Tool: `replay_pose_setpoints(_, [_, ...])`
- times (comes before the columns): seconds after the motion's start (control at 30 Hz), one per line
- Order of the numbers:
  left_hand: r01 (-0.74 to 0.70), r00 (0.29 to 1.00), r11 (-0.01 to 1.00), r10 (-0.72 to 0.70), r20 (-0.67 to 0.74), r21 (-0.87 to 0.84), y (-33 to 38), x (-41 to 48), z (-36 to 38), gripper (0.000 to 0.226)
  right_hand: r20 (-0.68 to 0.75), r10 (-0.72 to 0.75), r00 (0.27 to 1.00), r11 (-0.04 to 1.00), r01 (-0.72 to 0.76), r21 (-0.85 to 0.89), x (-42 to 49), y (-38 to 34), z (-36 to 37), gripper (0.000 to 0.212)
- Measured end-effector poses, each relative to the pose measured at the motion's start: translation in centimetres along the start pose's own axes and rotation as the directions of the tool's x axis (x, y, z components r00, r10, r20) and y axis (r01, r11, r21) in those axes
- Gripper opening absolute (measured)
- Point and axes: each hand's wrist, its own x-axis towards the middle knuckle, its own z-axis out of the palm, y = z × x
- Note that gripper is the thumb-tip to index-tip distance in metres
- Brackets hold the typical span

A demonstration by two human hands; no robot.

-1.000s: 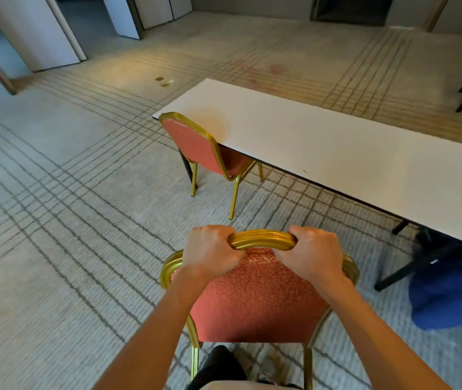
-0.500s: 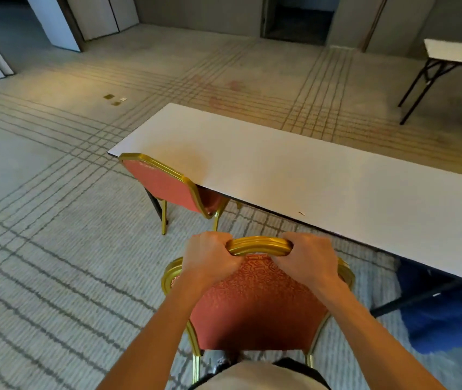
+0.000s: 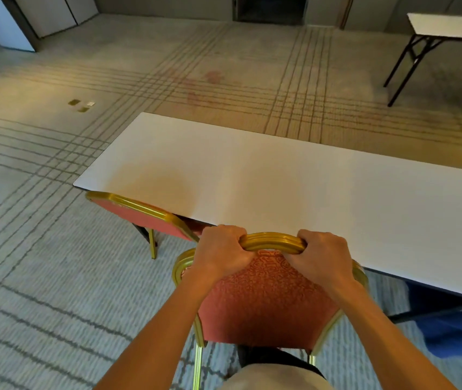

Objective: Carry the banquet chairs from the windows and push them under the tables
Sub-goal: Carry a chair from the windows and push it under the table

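Currently: banquet chair (image 3: 266,302), backrest near surface (image 3: 280,192) edge; left grip (image 3: 221,250), right grip (image 3: 322,257) both clenched round gold top rail (image 3: 273,242). Best pushed straight, evenly, clear of neighbouring chair (image 3: 139,215).

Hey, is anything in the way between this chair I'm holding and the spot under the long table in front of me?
Nothing visible blocks it. The held chair faces the white table at its near edge. The second chair sits to its left, a blue object and dark table leg to its right. Under the tabletop is hidden.
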Motion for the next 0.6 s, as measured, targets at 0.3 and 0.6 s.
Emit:
replay_pose_setpoints(0.3, [-0.046, 0.994, 0.997, 0.040, 0.097, 0.064, -0.8, 13.4, 1.0, 0.033, 0.118, 0.101, 0.988, 0.994, -0.106, 0.033, 11.6, 3.6, 2.2, 0.037])
replay_pose_setpoints(0.6, [-0.132, 0.983, 0.984, 0.115, 0.141, 0.116, -3.0, 19.3, 0.7, 0.040, 0.126, 0.140, 0.982, 0.988, -0.147, 0.053, 16.2, 3.4, 3.8, 0.035])
